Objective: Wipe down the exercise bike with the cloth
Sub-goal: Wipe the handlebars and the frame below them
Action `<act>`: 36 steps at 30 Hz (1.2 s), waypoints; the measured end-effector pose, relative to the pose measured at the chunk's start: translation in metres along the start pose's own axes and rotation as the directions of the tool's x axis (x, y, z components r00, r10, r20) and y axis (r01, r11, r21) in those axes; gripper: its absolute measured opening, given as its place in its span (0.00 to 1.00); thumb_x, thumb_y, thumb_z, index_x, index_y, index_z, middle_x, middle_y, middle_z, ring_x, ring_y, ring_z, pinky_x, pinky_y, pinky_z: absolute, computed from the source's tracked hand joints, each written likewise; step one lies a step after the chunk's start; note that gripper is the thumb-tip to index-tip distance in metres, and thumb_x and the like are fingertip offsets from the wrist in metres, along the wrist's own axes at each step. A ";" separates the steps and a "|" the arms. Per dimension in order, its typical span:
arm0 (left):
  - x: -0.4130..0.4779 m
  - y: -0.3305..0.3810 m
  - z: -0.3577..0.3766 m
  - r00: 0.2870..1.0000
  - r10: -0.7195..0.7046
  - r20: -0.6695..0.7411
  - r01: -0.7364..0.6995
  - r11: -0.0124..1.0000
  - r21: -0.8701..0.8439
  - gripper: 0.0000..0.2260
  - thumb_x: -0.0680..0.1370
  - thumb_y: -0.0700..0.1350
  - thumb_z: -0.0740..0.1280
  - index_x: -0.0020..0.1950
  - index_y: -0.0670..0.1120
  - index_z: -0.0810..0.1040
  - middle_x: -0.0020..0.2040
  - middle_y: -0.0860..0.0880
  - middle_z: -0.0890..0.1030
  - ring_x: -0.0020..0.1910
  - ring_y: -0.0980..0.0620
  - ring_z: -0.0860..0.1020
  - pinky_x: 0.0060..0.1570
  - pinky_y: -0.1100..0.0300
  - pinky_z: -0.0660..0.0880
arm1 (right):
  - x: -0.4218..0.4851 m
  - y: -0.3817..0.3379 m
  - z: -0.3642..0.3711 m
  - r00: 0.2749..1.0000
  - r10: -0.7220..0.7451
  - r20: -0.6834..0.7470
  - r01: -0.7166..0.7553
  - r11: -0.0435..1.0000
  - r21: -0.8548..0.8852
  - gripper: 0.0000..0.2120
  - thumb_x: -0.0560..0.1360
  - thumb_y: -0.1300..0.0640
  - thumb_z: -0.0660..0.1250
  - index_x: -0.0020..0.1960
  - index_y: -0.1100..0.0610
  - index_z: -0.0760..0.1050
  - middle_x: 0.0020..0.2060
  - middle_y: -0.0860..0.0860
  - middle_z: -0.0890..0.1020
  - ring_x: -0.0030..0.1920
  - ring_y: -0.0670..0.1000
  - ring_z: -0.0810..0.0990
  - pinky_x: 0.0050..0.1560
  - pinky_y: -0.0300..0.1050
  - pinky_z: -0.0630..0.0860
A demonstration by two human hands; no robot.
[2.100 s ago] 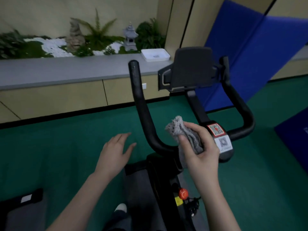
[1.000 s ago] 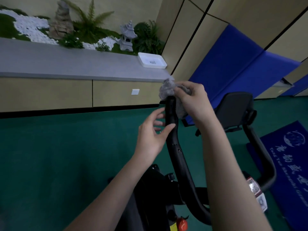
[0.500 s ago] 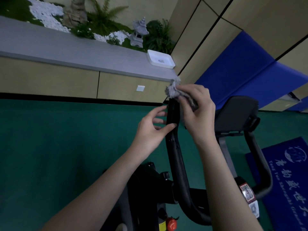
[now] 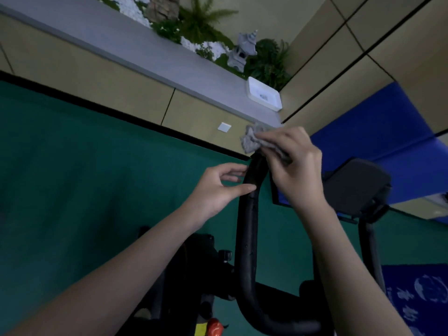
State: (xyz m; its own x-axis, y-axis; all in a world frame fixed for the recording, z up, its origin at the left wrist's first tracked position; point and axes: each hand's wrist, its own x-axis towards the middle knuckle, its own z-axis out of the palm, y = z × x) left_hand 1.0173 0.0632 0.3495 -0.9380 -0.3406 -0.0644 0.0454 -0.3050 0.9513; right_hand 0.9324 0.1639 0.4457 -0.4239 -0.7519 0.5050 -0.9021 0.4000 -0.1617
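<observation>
Your left hand (image 4: 218,190) is lightly pinching the exercise bike's left handlebar (image 4: 247,226) just below its tip, thumb in front and fingers behind; two seconds ago it was hovering free. Beside it, your right hand (image 4: 295,170) is gripping the bunched grey cloth (image 4: 251,140) and pressing it onto that tip, having climbed from the centre stem. You are probably only starting this bar, with the console (image 4: 356,185) still waiting.

Two hands: left hand (image 4: 215,192), right hand (image 4: 298,175); one cloth (image 4: 249,141); one exercise bike (image 4: 247,238); one white tray (image 4: 250,91); one stone lantern (image 4: 243,50).
</observation>
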 end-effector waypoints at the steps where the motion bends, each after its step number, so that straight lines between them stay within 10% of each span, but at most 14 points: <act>1: -0.001 -0.001 0.001 1.000 -0.005 -0.006 0.005 1.000 -0.006 0.14 0.70 0.40 0.76 0.50 0.54 0.79 0.46 0.59 0.80 0.49 0.60 0.78 0.50 0.72 0.72 | -0.006 0.001 -0.001 0.999 -0.023 0.045 0.023 1.000 0.013 0.10 0.73 0.69 0.69 0.54 0.62 0.82 0.47 0.56 0.82 0.50 0.56 0.78 0.51 0.46 0.75; 8: -0.008 -0.002 0.002 0.999 -0.013 -0.045 0.012 1.000 -0.007 0.12 0.70 0.44 0.75 0.47 0.59 0.79 0.48 0.59 0.81 0.51 0.62 0.78 0.52 0.68 0.72 | 0.013 0.009 -0.007 0.988 -0.127 0.084 0.125 0.992 0.027 0.13 0.75 0.69 0.64 0.57 0.60 0.80 0.54 0.56 0.76 0.50 0.48 0.76 0.50 0.34 0.71; 15: -0.008 0.001 0.003 0.999 -0.013 -0.053 0.014 1.000 0.015 0.11 0.71 0.46 0.75 0.49 0.56 0.79 0.51 0.57 0.82 0.52 0.61 0.79 0.53 0.68 0.72 | -0.003 0.011 0.005 0.986 -0.164 -0.040 0.158 0.980 -0.122 0.09 0.76 0.68 0.65 0.54 0.65 0.80 0.51 0.63 0.77 0.51 0.61 0.77 0.48 0.53 0.76; 36: -0.011 0.004 -0.001 0.999 -0.029 -0.035 0.031 0.999 0.039 0.14 0.69 0.40 0.76 0.51 0.52 0.79 0.48 0.56 0.82 0.52 0.55 0.79 0.54 0.65 0.74 | -0.029 0.001 0.017 0.993 -0.112 -0.042 0.108 0.990 -0.090 0.07 0.75 0.66 0.69 0.52 0.65 0.81 0.47 0.59 0.80 0.48 0.58 0.76 0.49 0.45 0.73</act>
State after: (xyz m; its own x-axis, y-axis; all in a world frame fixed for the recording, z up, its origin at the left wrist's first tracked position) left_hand 1.0279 0.0643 0.3535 -0.9264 -0.3622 -0.1026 0.0032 -0.2801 0.9600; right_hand 0.9426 0.1772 0.4161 -0.3167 -0.7695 0.5546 -0.9316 0.3624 -0.0291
